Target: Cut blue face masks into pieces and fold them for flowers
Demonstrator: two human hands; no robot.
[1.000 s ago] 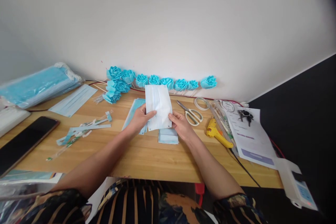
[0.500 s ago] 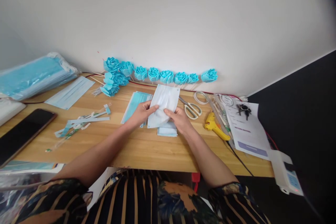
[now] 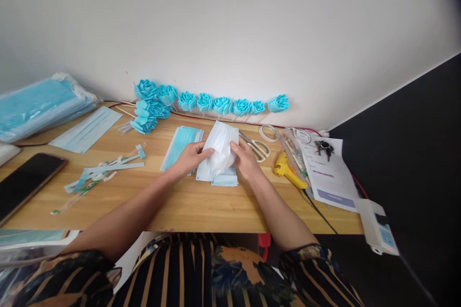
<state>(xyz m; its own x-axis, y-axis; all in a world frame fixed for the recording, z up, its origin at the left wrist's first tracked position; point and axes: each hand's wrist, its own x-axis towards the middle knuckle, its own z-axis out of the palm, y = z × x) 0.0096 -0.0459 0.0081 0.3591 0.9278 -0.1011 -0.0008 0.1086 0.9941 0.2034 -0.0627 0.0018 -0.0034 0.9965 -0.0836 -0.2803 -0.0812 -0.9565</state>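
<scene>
Both my hands hold a white sheet of face-mask fabric (image 3: 220,146) just above the wooden table (image 3: 187,204). My left hand (image 3: 190,157) pinches its left edge with thumb on top. My right hand (image 3: 246,159) grips its right side, and the sheet bulges and creases between them. Under the sheet lies a small stack of folded light-blue mask pieces (image 3: 224,180). A flat pile of blue masks (image 3: 180,146) rests just left of my left hand.
A row of blue fabric roses (image 3: 205,102) lines the wall. Scissors (image 3: 255,146), tape roll (image 3: 268,132), yellow glue gun (image 3: 286,170), papers with keys (image 3: 324,165) sit right. Trimmed strips (image 3: 104,172), a phone (image 3: 25,184), a single mask (image 3: 86,129), a mask pack (image 3: 39,108) sit left.
The sheet was held upright and flat; it has been lowered toward the table and pushed together, so it now bulges and creases between my hands.
</scene>
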